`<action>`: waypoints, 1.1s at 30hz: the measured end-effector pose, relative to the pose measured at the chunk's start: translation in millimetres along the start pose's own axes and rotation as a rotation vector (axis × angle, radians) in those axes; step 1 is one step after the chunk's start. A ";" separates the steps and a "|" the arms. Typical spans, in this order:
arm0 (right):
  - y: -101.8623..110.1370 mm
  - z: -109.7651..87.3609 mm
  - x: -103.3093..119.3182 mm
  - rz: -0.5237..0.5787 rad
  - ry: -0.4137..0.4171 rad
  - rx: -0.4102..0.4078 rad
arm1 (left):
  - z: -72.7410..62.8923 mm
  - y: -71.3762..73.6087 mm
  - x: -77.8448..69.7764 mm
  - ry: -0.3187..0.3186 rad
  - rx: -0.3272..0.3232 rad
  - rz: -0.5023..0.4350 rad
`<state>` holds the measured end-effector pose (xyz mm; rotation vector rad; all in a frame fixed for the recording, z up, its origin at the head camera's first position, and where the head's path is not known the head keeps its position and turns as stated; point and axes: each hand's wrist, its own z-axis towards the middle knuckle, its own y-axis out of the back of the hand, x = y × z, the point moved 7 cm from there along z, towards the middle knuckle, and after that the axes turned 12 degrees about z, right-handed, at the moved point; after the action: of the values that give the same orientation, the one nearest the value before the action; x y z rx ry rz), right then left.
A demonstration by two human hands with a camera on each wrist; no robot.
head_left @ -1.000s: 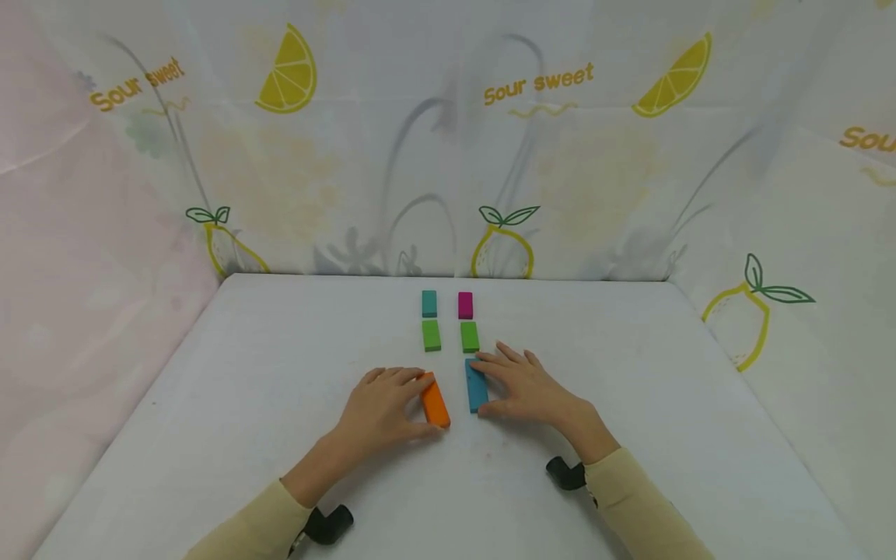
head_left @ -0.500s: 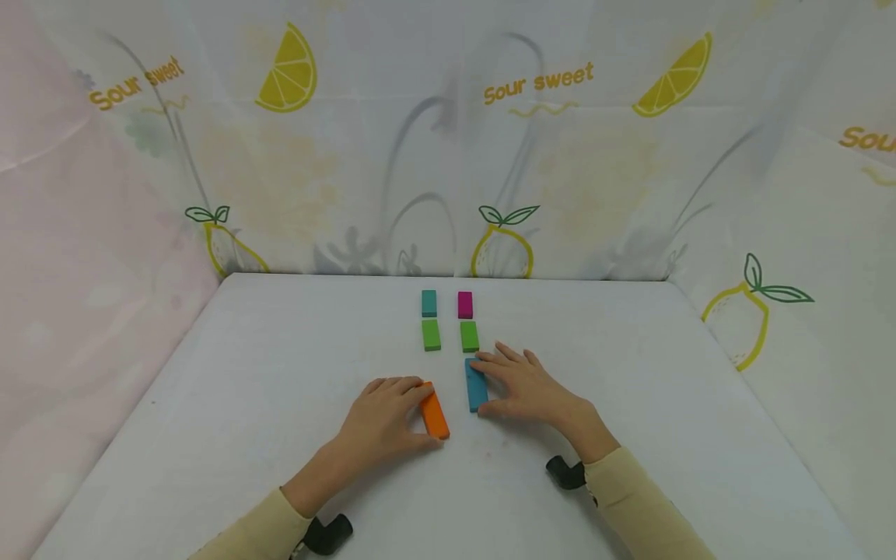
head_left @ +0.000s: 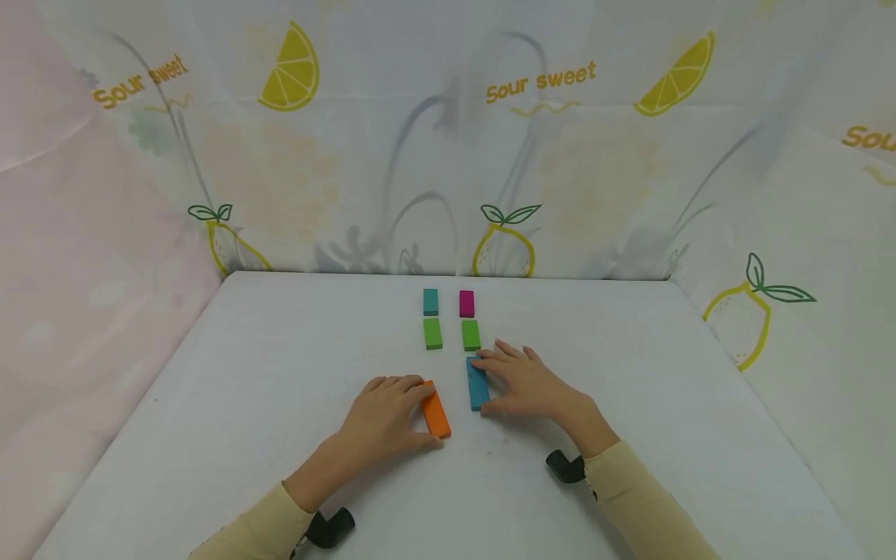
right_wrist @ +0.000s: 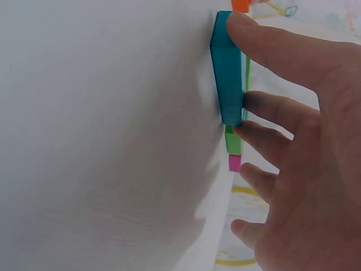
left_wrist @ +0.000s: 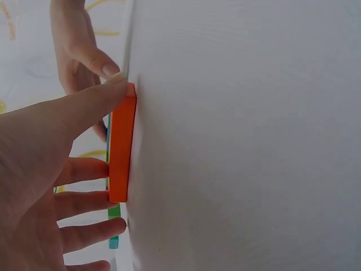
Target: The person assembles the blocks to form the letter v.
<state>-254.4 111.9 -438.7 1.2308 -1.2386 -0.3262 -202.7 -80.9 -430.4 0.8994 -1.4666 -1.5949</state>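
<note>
An orange block (head_left: pixel 436 410) lies at a slant on the white table, its near end turned to the right. My left hand (head_left: pixel 383 416) holds it lengthwise, thumb at the near end and fingertips at the far end. To its right, my right hand (head_left: pixel 530 385) holds a blue block (right_wrist: pixel 228 73) the same way, the thumb on one end and fingers by the other. Beyond the blue block sit a green block (head_left: pixel 471 335) and a magenta block (head_left: pixel 467 303), in line with it. A second green block (head_left: pixel 432 334) and a teal block (head_left: pixel 430 302) form the left column.
The white table (head_left: pixel 280 334) reaches back to a curtain (head_left: pixel 392 155) printed with lemons and lettering. Each wrist bears a black camera mount (head_left: pixel 330 528) below a beige sleeve (head_left: pixel 255 525).
My left hand has drawn the orange block a little toward the table's near side, then stayed still. My right hand and the blue block keep their place.
</note>
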 end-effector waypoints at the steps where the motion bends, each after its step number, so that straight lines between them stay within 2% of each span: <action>1: 0.5 0.4 0.7 -0.004 -0.003 0.004 | -0.1 0.9 0.4 -0.002 0.001 -0.007; 7: 3.2 1.1 3.9 -0.012 -0.006 0.006 | 0.2 2.1 1.4 -0.004 0.009 -0.027; 16: 5.7 1.6 5.0 -0.028 0.039 -0.044 | 0.4 3.1 1.2 0.010 0.009 -0.023; 24: 8.1 -2.1 7.2 -0.068 0.075 -0.088 | 1.5 1.0 0.8 0.030 0.040 -0.034; 33: 12.7 -11.3 15.8 -0.051 0.090 -0.147 | 1.8 0.3 1.3 0.039 0.036 -0.029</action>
<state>-244.1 110.6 -417.9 1.1392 -1.0878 -0.3882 -204.8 -81.3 -430.0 0.9702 -1.4654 -1.5679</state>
